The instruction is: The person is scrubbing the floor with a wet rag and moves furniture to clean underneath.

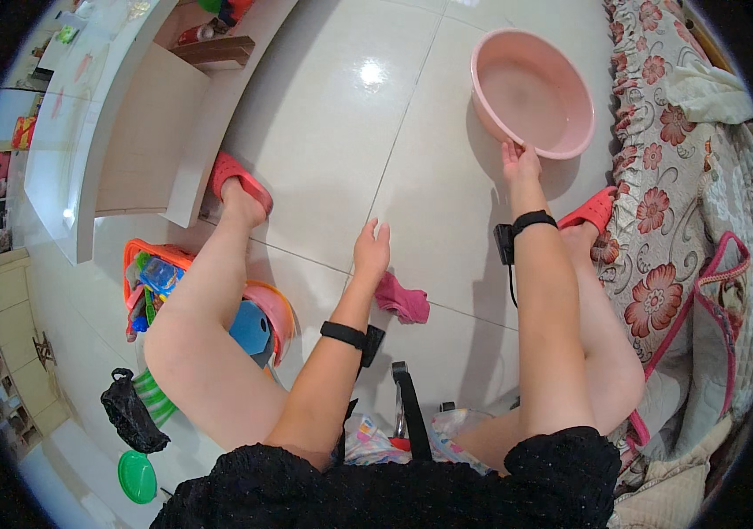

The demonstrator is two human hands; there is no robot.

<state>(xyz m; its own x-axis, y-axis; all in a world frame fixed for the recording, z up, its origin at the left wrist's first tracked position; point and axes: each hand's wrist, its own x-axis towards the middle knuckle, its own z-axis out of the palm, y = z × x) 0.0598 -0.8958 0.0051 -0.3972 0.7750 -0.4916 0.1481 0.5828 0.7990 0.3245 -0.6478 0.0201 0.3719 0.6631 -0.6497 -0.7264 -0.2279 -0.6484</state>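
Observation:
A pink plastic basin (482, 99) is in front of me on the right, with what looks like shallow cloudy water inside. My right hand (522, 162) grips its near rim, fingers at the edge. Whether the basin rests fully on the floor I cannot tell. My left hand (372, 251) hovers over the tiles between my legs, holding nothing, thumb and fingers slightly apart. Just beside the left wrist, a crumpled dark-pink cloth (404, 299) lies on the floor, partly covered by that hand and wrist.
At left stands a white cabinet (145, 132) with open shelves. By my left leg are an orange basket (135, 250) of toys, a black plastic bag (128, 413) and a green plastic lid or dish (137, 477). A bed with a floral ruffled cover (654, 291) borders the right.

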